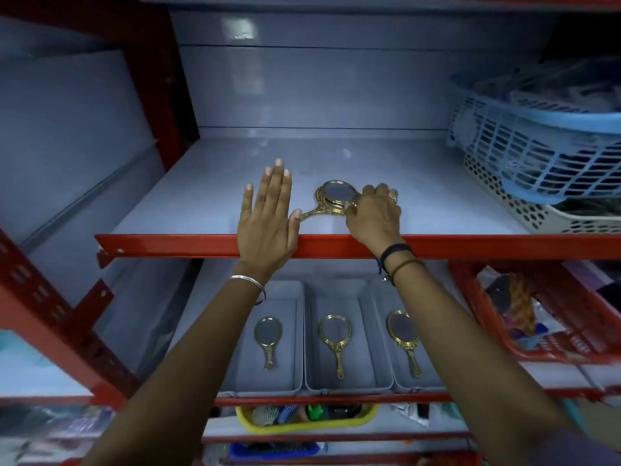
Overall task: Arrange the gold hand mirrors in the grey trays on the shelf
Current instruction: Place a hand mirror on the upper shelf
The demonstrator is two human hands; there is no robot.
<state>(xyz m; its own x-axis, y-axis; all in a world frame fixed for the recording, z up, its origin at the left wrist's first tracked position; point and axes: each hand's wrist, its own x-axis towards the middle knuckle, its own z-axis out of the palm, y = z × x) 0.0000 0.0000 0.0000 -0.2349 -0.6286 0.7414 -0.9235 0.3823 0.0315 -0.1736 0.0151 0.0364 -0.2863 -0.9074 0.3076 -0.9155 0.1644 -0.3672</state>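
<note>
A small stack of gold hand mirrors (pixel 337 196) lies on the upper grey shelf (pixel 208 196), handles pointing left. My right hand (pixel 374 216) rests on the stack's right side, fingers curled over the mirror heads. My left hand (pixel 267 213) lies flat on the shelf with fingers spread, its thumb touching a handle tip. On the shelf below stand three grey trays: the left tray (pixel 285 385), the middle tray (pixel 349 385) and the right tray (pixel 420 383). Each holds one gold mirror: (pixel 267 338), (pixel 336 338), (pixel 403 334).
A blue basket (pixel 537 142) sits on a white basket (pixel 524 210) at the upper shelf's right. A red basket (pixel 484 314) stands right of the trays. A yellow basket (pixel 302 425) of small items is lower down. Red shelf posts (pixel 50 317) run along the left.
</note>
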